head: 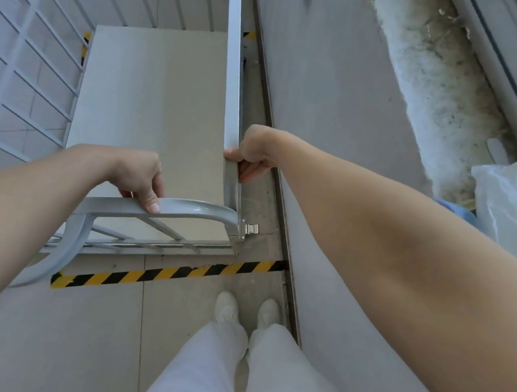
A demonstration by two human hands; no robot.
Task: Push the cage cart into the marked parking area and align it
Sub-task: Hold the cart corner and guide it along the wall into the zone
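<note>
Cage cart (150, 105) stands directly ahead of and below both hands, seen from above; white mesh sides, pale deck.

- Left hand (139, 174): fingers curled over the grey handle bar (194, 211) at the near end, thumb tip showing on the bar's near face. A firm wrap.
- Right hand (253, 151): fingers hooked under, thumb on top of, the near end of the side rail (231, 74). A pinch-like grip on the rail's edge.
- Striped tape (172, 272) runs across the floor below and nearer than the left hand. The cart's near edge sits just beyond it.
- A second tape piece (85, 44) shows far ahead of the left hand, beside the deck's far-left corner.
- Raised ledge (331, 106) runs close along the outer side of the right hand.

Judged step: the push-in looks essentially done, with final squaring in hand. The cart's near edge appears slightly skewed to the tape, though the wide lens may exaggerate this.

Next move likely calls for a small twist, one hand easing forward against the other, until the near edge runs parallel with the tape. The right hand needs room, since the ledge leaves little gap on that side.
</note>
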